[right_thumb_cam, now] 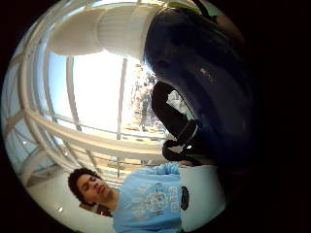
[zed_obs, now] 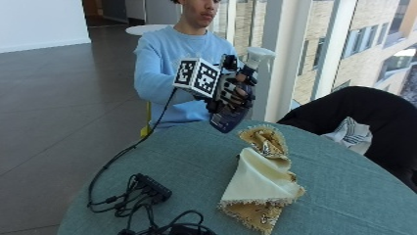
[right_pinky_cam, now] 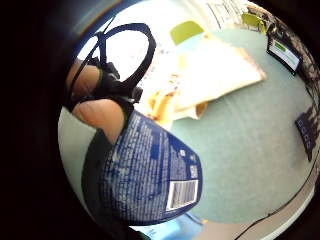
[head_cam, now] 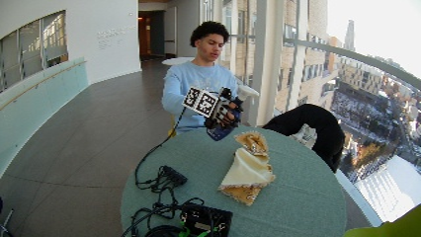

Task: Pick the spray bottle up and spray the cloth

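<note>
A black jacket (zed_obs: 365,110) hung over the chair across the round teal table (zed_obs: 338,196). The folded cream cloth (zed_obs: 261,178) lay on it. Your gloved right hand (zed_obs: 231,93) was raised above the near edge, fingers wrapped around the dark blue spray bottle (zed_obs: 229,117), white nozzle (zed_obs: 259,55) upward.

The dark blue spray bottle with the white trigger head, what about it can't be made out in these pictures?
- Dark blue spray bottle: in the outside view the gloved right hand covers its middle, so the trigger is hidden.
- Its label: in the little finger side palm view the print is too blurred to read.
- Its white trigger head: in the thumb side palm view the nozzle opening cannot be made out.
- Liquid level: the dark body hides it.
</note>
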